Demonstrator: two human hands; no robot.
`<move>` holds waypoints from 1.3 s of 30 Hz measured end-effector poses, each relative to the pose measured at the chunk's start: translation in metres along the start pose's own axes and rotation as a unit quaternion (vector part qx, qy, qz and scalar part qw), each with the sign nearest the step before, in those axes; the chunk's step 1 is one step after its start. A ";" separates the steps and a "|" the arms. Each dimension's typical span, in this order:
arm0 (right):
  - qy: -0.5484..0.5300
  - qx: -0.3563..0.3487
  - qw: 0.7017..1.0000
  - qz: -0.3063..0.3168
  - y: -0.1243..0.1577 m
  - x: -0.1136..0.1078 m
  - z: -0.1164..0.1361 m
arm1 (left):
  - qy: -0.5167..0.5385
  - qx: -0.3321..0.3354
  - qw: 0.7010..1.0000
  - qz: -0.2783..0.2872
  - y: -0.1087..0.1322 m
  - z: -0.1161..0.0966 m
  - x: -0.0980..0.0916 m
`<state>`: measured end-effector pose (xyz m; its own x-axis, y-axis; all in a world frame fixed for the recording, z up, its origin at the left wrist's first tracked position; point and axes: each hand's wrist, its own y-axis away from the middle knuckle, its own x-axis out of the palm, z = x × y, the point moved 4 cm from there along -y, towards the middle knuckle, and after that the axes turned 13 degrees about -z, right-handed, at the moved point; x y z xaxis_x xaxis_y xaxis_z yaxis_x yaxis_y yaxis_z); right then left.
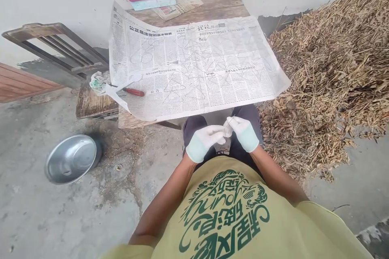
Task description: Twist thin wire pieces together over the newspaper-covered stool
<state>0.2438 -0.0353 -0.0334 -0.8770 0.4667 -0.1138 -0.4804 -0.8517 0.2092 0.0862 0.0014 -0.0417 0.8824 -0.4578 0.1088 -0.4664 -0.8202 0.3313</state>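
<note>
Printed T-shirt (pixel 225 210) nearest you. Newspaper (pixel 194 106) covers the table (pixel 133 121), likely backing the wire shapes (pixel 174 88); your left hand (pixel 208 138) meets the thin wire (pixel 232 117), grip unclear; your right hand (pixel 242 130) pinches it near the newspaper's edge, probably for control.

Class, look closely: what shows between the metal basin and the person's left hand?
In the head view, stained concrete floor with scattered dry debris shows between the metal basin and the gloved left hand.

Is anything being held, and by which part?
A thin wire-like piece, pinched in the right hand; which part cannot be told. The left hand's hold is unclear.
</note>
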 end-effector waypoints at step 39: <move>0.216 0.029 0.976 0.004 0.018 -0.004 -0.049 | 0.113 -0.031 0.991 0.067 0.015 0.023 0.000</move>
<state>0.2387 -0.0641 -0.0766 -0.8057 0.3057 -0.5074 -0.4838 -0.8339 0.2658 0.0773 -0.0190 -0.0587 0.8075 -0.4675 0.3598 -0.5819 -0.7311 0.3561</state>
